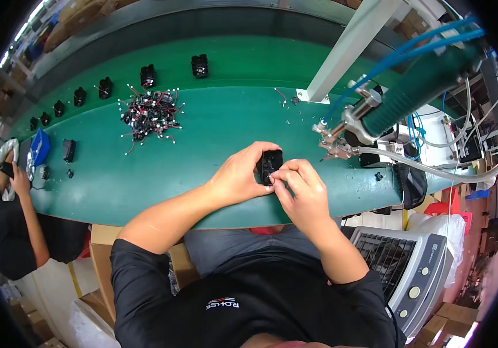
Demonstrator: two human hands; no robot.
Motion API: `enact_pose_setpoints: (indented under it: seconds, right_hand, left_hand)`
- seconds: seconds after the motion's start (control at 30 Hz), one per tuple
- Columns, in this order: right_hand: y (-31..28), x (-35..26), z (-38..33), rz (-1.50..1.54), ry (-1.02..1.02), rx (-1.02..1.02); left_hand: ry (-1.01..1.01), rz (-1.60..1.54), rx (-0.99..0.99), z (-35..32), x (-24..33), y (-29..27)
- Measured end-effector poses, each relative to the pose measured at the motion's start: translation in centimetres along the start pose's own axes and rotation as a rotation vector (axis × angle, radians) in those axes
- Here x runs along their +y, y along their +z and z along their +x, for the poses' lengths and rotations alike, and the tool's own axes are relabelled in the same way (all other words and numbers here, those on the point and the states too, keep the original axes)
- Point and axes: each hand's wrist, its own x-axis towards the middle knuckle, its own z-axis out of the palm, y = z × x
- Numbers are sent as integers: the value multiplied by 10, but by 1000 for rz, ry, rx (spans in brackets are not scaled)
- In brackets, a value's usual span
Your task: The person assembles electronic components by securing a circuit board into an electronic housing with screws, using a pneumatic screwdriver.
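While both hands — left hand [238,174], right hand [302,188] — pinch one black part [270,165], finished parts [148,75] line the belt [231,64] and a wired pile [151,113] waits.

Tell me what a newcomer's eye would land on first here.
Both hands meet at the picture's centre: the left hand holds a small black part while the right hand works at its face. Beyond them a tangled pile of wired parts lies on the green belt. At right hangs a green tool with blue hoses.

A small black boxy part [270,166] (partly hidden) sits upright above the green bench edge.
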Motion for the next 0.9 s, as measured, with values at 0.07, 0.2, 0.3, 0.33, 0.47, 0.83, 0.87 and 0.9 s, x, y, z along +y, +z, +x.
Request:
enact_pose_setpoints:
  seconds: [0.07, 0.2, 0.3, 0.33, 0.47, 0.83, 0.87, 0.9]
  right_hand:
    - [5, 0, -1, -13, 22, 5]
    - [2, -4, 2, -45, -33, -88]
    - [-1, -9, 5, -130, -81, -149]
    - [-2, -10, 5, -172, -90, -173]
    - [4, -4, 6, -255, -128, -210]
    - [-2, 0, 9, 131, 195, -299]
    - [-5, 0, 9, 127, 195, -297]
    - [-10, -3, 9, 108, 164, -264]
  left_hand:
    - [103, 109, 85, -4, -5, 2]
    - [178, 240, 133, -9, -2, -3]
    - [172, 200, 102, -10, -4, 0]
    - [209, 192, 113, -10, -5, 1]
    - [292, 276, 156, -8, -3, 4]
    - [307, 180, 193, -5, -9, -1]
    - [311, 179, 193, -4, -10, 0]
    - [296, 166, 197, -4, -12, 1]
